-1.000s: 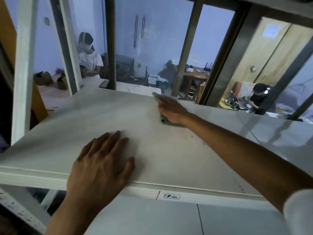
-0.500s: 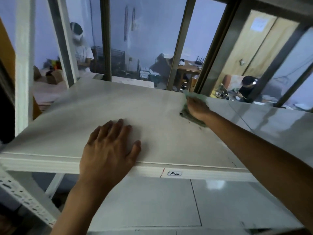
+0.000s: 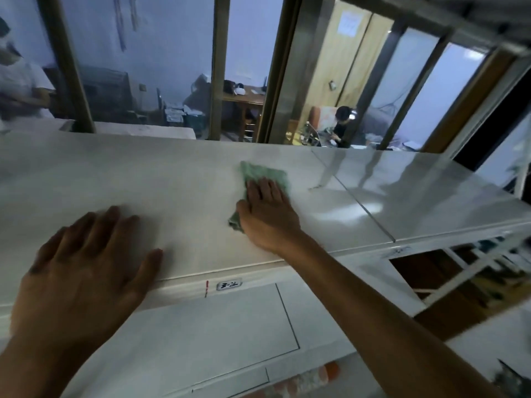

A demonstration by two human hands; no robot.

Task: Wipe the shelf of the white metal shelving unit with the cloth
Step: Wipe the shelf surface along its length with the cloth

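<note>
The white metal shelf [image 3: 178, 191] spans the view, with a small label on its front lip. A green cloth [image 3: 263, 175] lies flat on it right of centre. My right hand [image 3: 267, 214] presses down on the cloth with fingers spread, covering its near half; green shows beyond the fingertips and at the thumb side. My left hand [image 3: 83, 262] rests palm down on the shelf near the front edge at the left, holding nothing.
A second shelf panel [image 3: 416, 196] joins on the right at a seam. A lower shelf [image 3: 218, 334] sits below. Metal uprights [image 3: 219, 67] stand behind the shelf's far edge. Beyond them, two people sit in a room with a desk.
My right hand has slid the cloth from the far edge back toward me, after sweeping it rightward along the back. The view has shifted right. My left hand stays planted.
</note>
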